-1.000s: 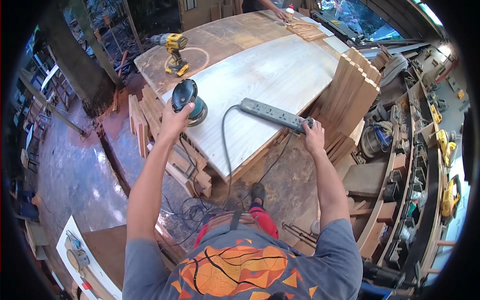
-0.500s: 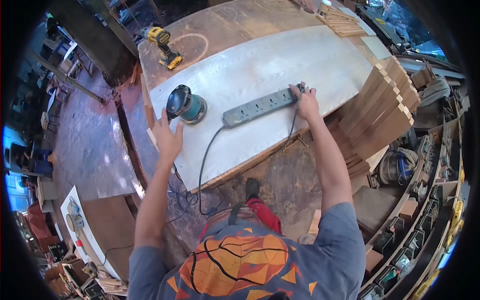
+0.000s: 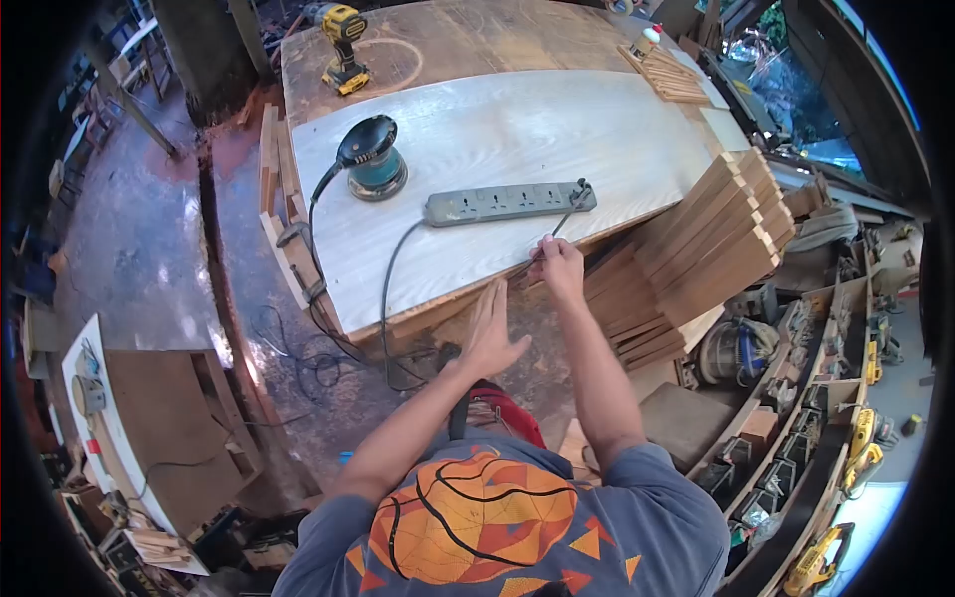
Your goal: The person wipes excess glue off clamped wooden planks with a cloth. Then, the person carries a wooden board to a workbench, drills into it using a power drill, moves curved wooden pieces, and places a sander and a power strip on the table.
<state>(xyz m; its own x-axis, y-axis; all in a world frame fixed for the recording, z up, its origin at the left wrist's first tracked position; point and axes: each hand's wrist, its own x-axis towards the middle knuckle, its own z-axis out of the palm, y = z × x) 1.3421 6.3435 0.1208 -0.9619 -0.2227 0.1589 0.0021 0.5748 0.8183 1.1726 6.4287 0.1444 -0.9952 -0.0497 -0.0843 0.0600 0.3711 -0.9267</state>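
A grey power strip (image 3: 507,203) lies on the pale wooden panel (image 3: 477,119), with a black plug in its right end. My right hand (image 3: 557,267) is closed on the thin black cord running down from that plug, at the panel's front edge. Just left of it, my left hand (image 3: 489,333) is held out with its fingers straight and nothing in it. The sander (image 3: 374,164), teal with a black top, stands on the panel's left part, its cord hanging over the left edge.
A yellow drill (image 3: 344,50) stands on the table (image 3: 477,35) behind the panel. Stacked wood pieces (image 3: 711,239) rise at the right. A bottle (image 3: 646,41) and thin slats (image 3: 676,78) are at the back right. Loose cables (image 3: 323,363) lie on the floor at the left.
My left hand has left the sander and moved right, down to the front edge. My right hand has let go of the power strip and come down to the cord.
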